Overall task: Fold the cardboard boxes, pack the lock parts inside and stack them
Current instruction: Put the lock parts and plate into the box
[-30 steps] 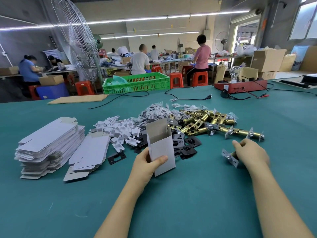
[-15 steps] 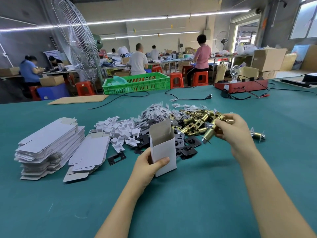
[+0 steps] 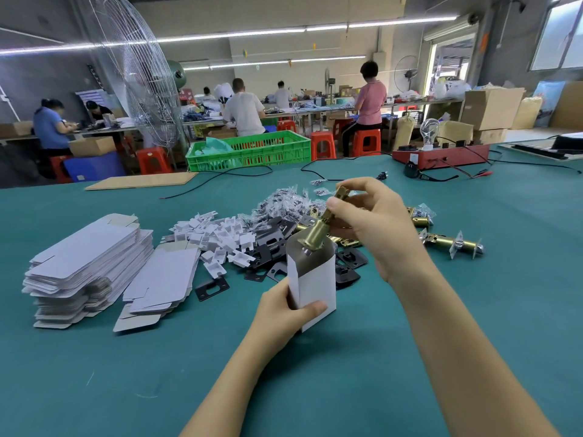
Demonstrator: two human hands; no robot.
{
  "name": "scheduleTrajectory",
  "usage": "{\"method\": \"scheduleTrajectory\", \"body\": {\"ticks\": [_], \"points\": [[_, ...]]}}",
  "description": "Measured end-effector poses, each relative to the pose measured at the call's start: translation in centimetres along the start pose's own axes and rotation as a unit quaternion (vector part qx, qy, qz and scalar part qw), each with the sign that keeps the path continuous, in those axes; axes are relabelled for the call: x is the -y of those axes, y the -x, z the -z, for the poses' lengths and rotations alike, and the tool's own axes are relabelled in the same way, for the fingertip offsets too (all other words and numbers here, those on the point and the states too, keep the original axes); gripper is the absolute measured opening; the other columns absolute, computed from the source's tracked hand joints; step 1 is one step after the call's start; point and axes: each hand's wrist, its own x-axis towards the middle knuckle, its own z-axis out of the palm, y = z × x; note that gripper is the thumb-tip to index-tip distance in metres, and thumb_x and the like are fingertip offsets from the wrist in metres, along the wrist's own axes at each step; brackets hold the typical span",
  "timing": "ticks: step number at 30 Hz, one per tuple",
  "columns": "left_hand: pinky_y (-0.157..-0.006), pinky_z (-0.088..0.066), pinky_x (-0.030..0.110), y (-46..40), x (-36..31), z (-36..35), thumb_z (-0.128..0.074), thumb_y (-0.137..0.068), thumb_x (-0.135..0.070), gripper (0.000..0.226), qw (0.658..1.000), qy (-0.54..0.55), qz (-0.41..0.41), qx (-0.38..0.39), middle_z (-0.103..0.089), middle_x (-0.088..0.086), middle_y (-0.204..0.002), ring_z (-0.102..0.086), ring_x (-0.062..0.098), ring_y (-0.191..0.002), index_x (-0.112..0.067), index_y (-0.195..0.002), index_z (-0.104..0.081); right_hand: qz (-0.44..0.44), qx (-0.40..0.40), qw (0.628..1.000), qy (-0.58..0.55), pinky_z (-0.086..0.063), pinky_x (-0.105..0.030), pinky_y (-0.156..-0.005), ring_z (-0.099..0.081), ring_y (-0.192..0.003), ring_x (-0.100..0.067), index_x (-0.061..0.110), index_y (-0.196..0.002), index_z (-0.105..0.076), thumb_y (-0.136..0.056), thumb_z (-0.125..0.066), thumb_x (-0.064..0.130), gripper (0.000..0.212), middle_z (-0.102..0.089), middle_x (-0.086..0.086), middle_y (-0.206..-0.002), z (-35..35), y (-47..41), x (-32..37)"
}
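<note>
Now lifted from the pile, the right hand (image 3: 372, 228) pinches a brass latch (image 3: 321, 228), its lower end seemingly inside the white box (image 3: 315, 279) gripped by the left hand (image 3: 284, 313).

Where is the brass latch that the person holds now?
In the head view, just right of centre: the right hand holds the brass latch tilted, its lower end entering the open white box.

Lighting: bright, even, from ceiling tube lights (image 3: 378, 23) and daylight through doorway (image 3: 451, 63). Shadows: soft, on desk (image 3: 473, 310) below the hands. Edges: wide-angle bending. Background workers: slightly soft.
</note>
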Motion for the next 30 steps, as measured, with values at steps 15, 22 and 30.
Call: {"method": "scheduleTrajectory", "body": {"ticks": [15, 22, 30], "points": [[-0.066, -0.054, 0.028, 0.3, -0.4, -0.4, -0.072, -0.065, -0.038, 0.034, 0.999, -0.026, -0.004, -0.021, -0.072, -0.002, -0.092, -0.066, 0.017, -0.083, -0.025, -0.095, -0.065, 0.241, 0.019, 0.888, 0.39, -0.041, -0.039, -0.074, -0.051, -0.086, -0.026, 0.01, -0.106, -0.057, -0.089, -0.065, 0.023, 0.023, -0.062, -0.001, -0.09, -1.9, 0.4, -2.6], [-0.063, -0.053, 0.024, 0.3, -0.5, -0.4, -0.073, -0.065, -0.037, 0.032, 0.999, -0.024, 0.002, -0.022, -0.072, -0.009, -0.088, -0.066, 0.013, -0.081, -0.03, -0.095, -0.066, 0.155, 0.078, 0.876, 0.45, -0.042, -0.037, -0.072, -0.05, -0.093, -0.03, 0.013, -0.108, -0.052, -0.08, -0.063, 0.009, 0.031, -0.057, -0.002, -0.09, -0.7, 0.0, -2.8], [-0.066, -0.055, 0.027, 0.5, -0.7, -0.3, -0.072, -0.065, -0.035, 0.032, 1.0, -0.014, 0.008, -0.023, -0.072, -0.011, -0.092, -0.067, 0.012, -0.085, -0.032, -0.097, -0.066, 0.1, 0.072, 0.916, 0.382, -0.045, -0.033, -0.077, -0.054, -0.088, -0.019, 0.017, -0.11, -0.056, -0.084, -0.068, 0.02, 0.029, -0.057, 0.001, -0.088, 1.1, -0.7, -2.4]]}}
